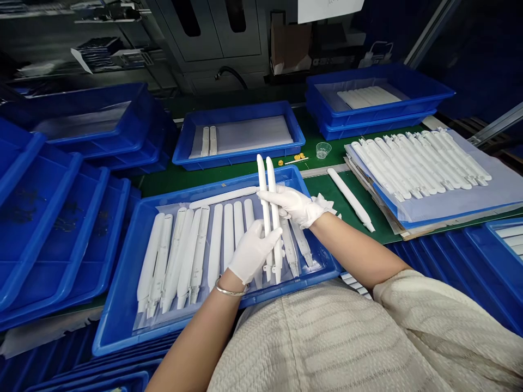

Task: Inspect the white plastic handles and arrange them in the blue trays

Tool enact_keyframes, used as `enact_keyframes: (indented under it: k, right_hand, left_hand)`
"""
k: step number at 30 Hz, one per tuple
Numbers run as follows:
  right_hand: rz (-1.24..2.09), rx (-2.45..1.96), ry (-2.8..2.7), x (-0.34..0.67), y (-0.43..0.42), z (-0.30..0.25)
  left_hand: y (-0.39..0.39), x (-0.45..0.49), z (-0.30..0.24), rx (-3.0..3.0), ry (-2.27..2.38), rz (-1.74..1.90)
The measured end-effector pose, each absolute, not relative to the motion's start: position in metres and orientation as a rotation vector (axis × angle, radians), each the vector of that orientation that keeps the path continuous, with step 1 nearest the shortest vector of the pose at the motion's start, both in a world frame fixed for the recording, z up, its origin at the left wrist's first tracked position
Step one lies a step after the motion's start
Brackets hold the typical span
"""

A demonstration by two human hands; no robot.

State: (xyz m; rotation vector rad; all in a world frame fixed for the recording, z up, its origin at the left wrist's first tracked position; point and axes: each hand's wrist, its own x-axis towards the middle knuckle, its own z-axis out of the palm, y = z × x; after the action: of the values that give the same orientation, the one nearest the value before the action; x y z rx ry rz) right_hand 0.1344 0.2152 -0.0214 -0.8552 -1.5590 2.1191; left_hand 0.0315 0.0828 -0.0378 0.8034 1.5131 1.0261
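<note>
Two long white plastic parts (274, 218) are held side by side and upright over the near blue tray. My left hand (255, 251), in a white glove, is closed around their lower half, with the thumb across the front. Gloved in white too, my right hand (292, 202) grips them higher up from the right. Small tabs show at their lower ends. Beneath, several similar white parts (216, 245) lie in rows on a sheet in the blue tray (118, 305), and one lies crosswise along its far side.
Behind is a blue tray (241, 158) with two white parts. A single white part (351, 200) lies on the green mat, left of a lined stack (506, 163) bearing several more. A clear cup (323, 150) stands near small yellow pieces (300, 157). Stacked blue trays (61, 212) crowd the left.
</note>
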Motion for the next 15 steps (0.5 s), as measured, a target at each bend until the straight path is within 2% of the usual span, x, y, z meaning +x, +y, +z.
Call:
enact_keyframes:
  k: [4, 10, 15]
  right_hand:
    - [2.089, -0.903, -1.598, 0.133, 0.217, -0.025]
    - [2.007, -0.97, -1.541, 0.135, 0.228, -0.03]
    - [1.963, -1.004, -1.52, 0.134, 0.231, -0.031]
  left_hand:
    - [0.081, 0.032, -0.038, 0.863, 1.527, 0.971]
    - [0.068, 0.04, -0.028, 0.58, 1.145, 0.925]
    - [0.068, 0.048, -0.033, 0.666, 1.126, 0.893]
